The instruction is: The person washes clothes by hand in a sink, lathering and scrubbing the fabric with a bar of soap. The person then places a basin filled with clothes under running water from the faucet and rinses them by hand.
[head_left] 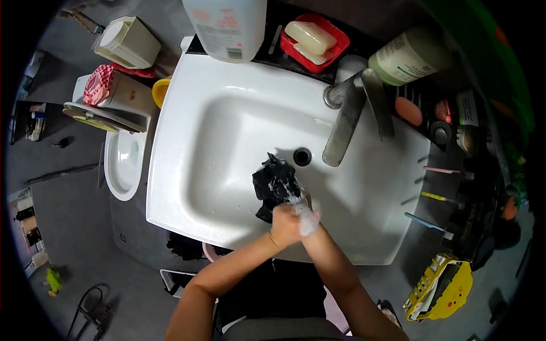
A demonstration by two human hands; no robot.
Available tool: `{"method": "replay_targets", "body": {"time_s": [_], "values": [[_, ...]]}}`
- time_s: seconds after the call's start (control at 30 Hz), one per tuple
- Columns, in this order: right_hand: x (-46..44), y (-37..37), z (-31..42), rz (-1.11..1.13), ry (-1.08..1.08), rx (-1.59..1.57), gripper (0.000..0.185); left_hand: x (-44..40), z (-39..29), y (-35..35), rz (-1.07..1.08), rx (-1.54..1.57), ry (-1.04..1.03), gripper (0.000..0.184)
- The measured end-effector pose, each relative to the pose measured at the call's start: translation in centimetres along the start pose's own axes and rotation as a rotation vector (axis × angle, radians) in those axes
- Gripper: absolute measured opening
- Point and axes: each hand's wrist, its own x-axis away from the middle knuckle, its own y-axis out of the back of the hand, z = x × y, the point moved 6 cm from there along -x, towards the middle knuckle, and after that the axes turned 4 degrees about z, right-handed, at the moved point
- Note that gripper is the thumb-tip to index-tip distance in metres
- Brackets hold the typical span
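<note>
A wet, bunched-up black cloth [274,181] with white suds on it hangs over the basin of the white sink [219,142]. My left hand [286,224] is closed around its near end. Pressed close beside it, my right hand [309,200] also grips the cloth, its fingers partly hidden by the left hand and the foam. A thick clump of soap foam [307,221] clings where the two hands meet. Just beyond the cloth lies the round drain hole [302,157].
The metal faucet [344,122] reaches over the basin from the back right. Along the rear ledge stand a large translucent jug [227,28], a red soap dish [289,48] with soap bars and a green bottle [406,57]. Toothbrushes [441,170] line the right; a toilet [124,165] is at left.
</note>
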Motion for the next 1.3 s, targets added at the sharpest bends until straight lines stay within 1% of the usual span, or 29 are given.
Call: {"method": "replay_targets", "body": {"time_s": [0.07, 0.1, 0.13, 0.17, 0.2, 0.23, 0.27, 0.33, 0.37, 0.47, 0.5, 0.6, 0.63, 0.7, 0.77, 0.8, 0.87, 0.9, 0.93, 0.97, 1.0, 1.03, 1.07, 1.1, 1.13, 1.2, 1.23, 1.27, 1.3], "values": [[1.8, 1.1, -1.1, -0.257, -0.065, 0.028, 0.030, -0.5, 2.6, 0.7, -0.064, -0.095, -0.020, 0.010], [2.7, 0.5, -1.1, -0.285, -0.085, 0.050, 0.030, -1.2, 4.7, 1.3, -0.034, -0.162, 0.044, 0.010], [2.7, -2.7, 0.1, -0.134, -0.092, 0.196, 0.028, -1.5, 8.3, 1.7, 0.045, -0.248, 0.345, 0.017], [3.2, -3.4, -0.1, -0.156, -0.105, 0.159, 0.031, -2.1, 9.9, 2.9, 0.014, -0.229, 0.415, 0.027], [3.1, -3.8, -0.3, -0.171, -0.112, 0.128, 0.033, -1.5, 11.1, 3.2, -0.094, 0.072, 0.649, 0.023], [2.7, -3.9, -0.2, -0.177, -0.129, 0.013, 0.035, -1.6, 11.3, 3.4, -0.112, 0.174, 0.708, 0.026], [2.5, -3.9, 0.3, -0.205, -0.146, -0.037, 0.038, -1.4, 11.4, 3.6, -0.129, 0.275, 0.771, 0.030], [1.9, -2.9, 0.0, -0.154, -0.244, -0.173, 0.041, -1.2, 11.7, 4.7, -0.152, 0.281, 0.757, 0.028], [2.2, -2.5, -0.6, -0.132, -0.335, -0.197, 0.044, -1.2, 11.7, 5.1, -0.160, 0.284, 0.751, 0.028], [2.5, -0.3, -1.2, -0.196, -0.501, -0.185, 0.044, -0.7, 11.1, 4.8, -0.103, 0.431, 0.864, 0.025], [2.1, -1.9, -0.3, -0.043, -0.358, -0.254, 0.043, -0.5, 10.8, 4.8, -0.084, 0.466, 0.874, 0.022], [2.5, -3.6, 2.6, -0.044, -0.243, -0.192, 0.036, -0.4, 10.0, 5.7, 0.045, 0.279, 0.681, 0.021], [2.5, -2.7, 3.2, -0.054, -0.191, -0.162, 0.034, 0.0, 9.9, 5.8, 0.153, 0.285, 0.752, 0.025], [2.7, -1.3, 4.4, -0.073, -0.090, -0.101, 0.032, 0.5, 10.1, 5.9, 0.385, 0.232, 0.808, 0.030], [3.4, -1.0, 5.9, -0.118, 0.013, 0.136, 0.031, 0.9, 9.8, 5.8, 0.596, 0.145, 0.870, 0.032], [3.7, -1.2, 6.6, -0.139, 0.065, 0.255, 0.031, 1.1, 9.9, 5.6, 0.620, 0.195, 0.839, 0.030], [3.7, -0.9, 7.3, -0.125, 0.124, 0.349, 0.028, 1.7, 10.3, 5.4, 0.667, 0.296, 0.771, 0.028], [3.7, -0.6, 7.6, -0.118, 0.154, 0.395, 0.026, 1.6, 10.3, 5.6, 0.673, 0.351, 0.815, 0.020], [3.6, -0.2, 7.9, -0.112, 0.183, 0.442, 0.025, 1.1, 10.5, 6.2, 0.542, 0.402, 0.767, 0.018], [4.1, 1.4, 8.3, -0.217, 0.210, 0.564, 0.022, 0.8, 10.8, 6.7, 0.411, 0.450, 0.718, 0.018], [4.3, 1.4, 8.9, -0.207, 0.342, 0.682, 0.021, 0.5, 10.9, 7.4, 0.279, 0.494, 0.668, 0.017], [4.6, 1.2, 9.3, -0.195, 0.474, 0.797, 0.020, 0.5, 10.9, 7.7, 0.252, 0.538, 0.641, 0.020], [5.0, 1.0, 9.7, -0.180, 0.608, 0.912, 0.018, 0.8, 11.2, 7.8, 0.201, 0.571, 0.699, 0.019], [5.4, -0.6, 9.9, -0.114, 0.708, 1.018, 0.021, 0.8, 10.9, 7.7, 0.150, 0.604, 0.757, 0.019], [5.1, -1.2, 9.5, -0.042, 0.629, 0.841, 0.024, 0.8, 10.8, 7.5, 0.101, 0.638, 0.815, 0.019], [3.8, -2.6, 8.0, 0.092, 0.470, 0.487, 0.028, 0.7, 11.0, 6.8, 0.057, 0.452, 0.923, 0.016], [3.0, -2.4, 6.8, 0.029, 0.353, 0.344, 0.030, 0.6, 10.9, 6.1, 0.036, 0.359, 0.972, 0.015], [2.0, -1.4, 5.4, -0.028, 0.305, 0.287, 0.029, -0.1, 9.5, 5.3, -0.010, 0.359, 0.794, 0.013], [1.3, -1.9, 4.4, -0.247, 0.294, 0.304, 0.024, -0.4, 7.8, 4.4, -0.057, 0.358, 0.616, 0.012]]}}
